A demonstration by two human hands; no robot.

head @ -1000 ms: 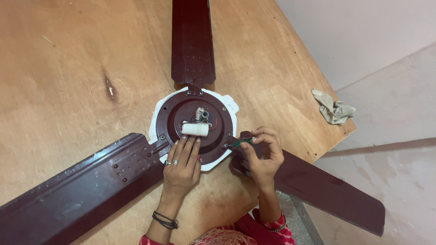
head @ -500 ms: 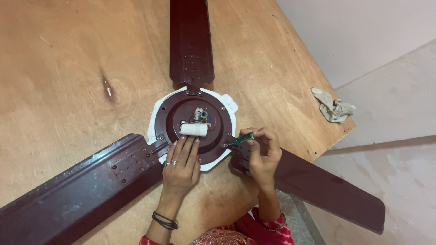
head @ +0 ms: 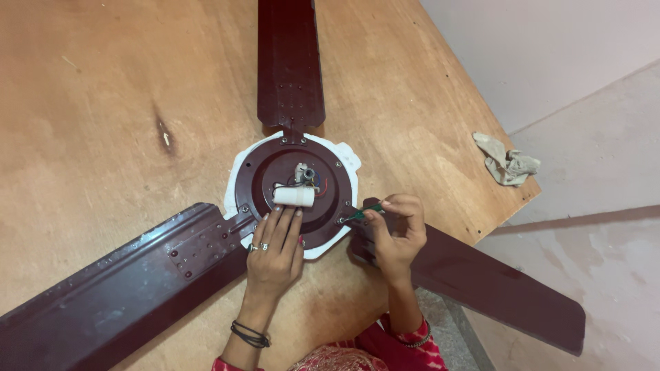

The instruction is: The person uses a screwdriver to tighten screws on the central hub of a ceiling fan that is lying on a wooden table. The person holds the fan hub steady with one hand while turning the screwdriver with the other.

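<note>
We are working on a dark maroon ceiling fan (head: 295, 185) lying flat on the wooden tabletop (head: 103, 103), its three blades spread out from the round motor housing. Our left hand (head: 273, 251) is lying flat and released on the near part of the housing, fingertips just below the white cylindrical capacitor (head: 294, 196), steadying the fan. Our right hand (head: 397, 230) is pinching a small green-handled screwdriver (head: 363, 212), its tip meeting a screw on the housing rim beside the right-hand blade. We judge the step in hand to be turning this rim screw; the next move calls for keeping the tip seated while twisting. A crumpled cloth (head: 505, 161) is lying near the tabletop's far edge.
</note>
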